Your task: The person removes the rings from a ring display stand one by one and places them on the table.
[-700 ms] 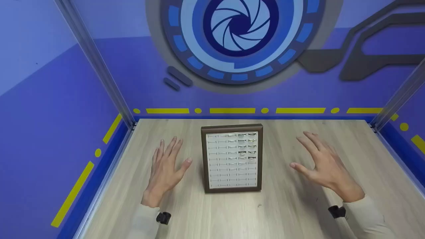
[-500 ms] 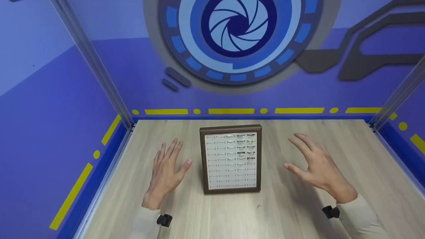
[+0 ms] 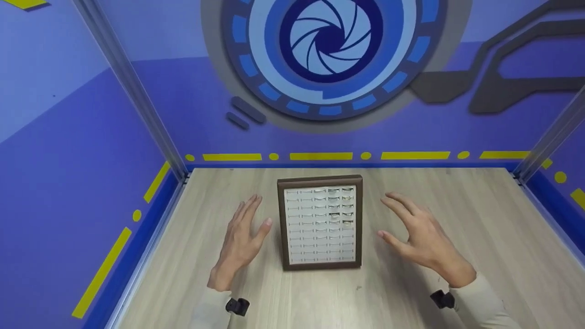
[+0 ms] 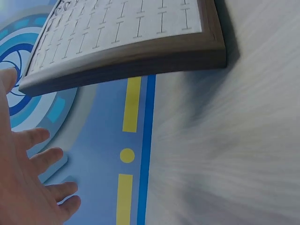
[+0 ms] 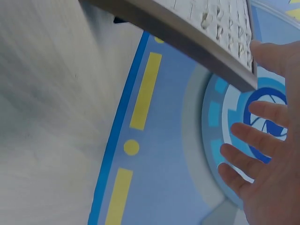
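A brown-framed ring display board [image 3: 320, 228] stands upright in the middle of the table, its white slotted face toward me. Rings [image 3: 334, 206] fill slots in its upper right part; the left columns and lower rows show bare slots. My left hand [image 3: 240, 237] hovers just left of the frame, fingers extended and thumb toward it. On the other side, my right hand [image 3: 420, 235] is held with fingers spread, a little farther from the frame. Both wrist views show a gap between the hand and the frame's brown edge [image 4: 126, 58]. Neither hand holds anything.
The board stands on a light wood table [image 3: 457, 205]. Blue printed panels [image 3: 393, 132] with yellow dashes rise behind and at both sides, joined by metal corner posts [image 3: 132, 91]. Each sleeve cuff carries a small black wrist device [image 3: 237, 306].
Both hands have moved inward toward the board, the right one leftward by more and the left one rightward. The board has stayed in its place.
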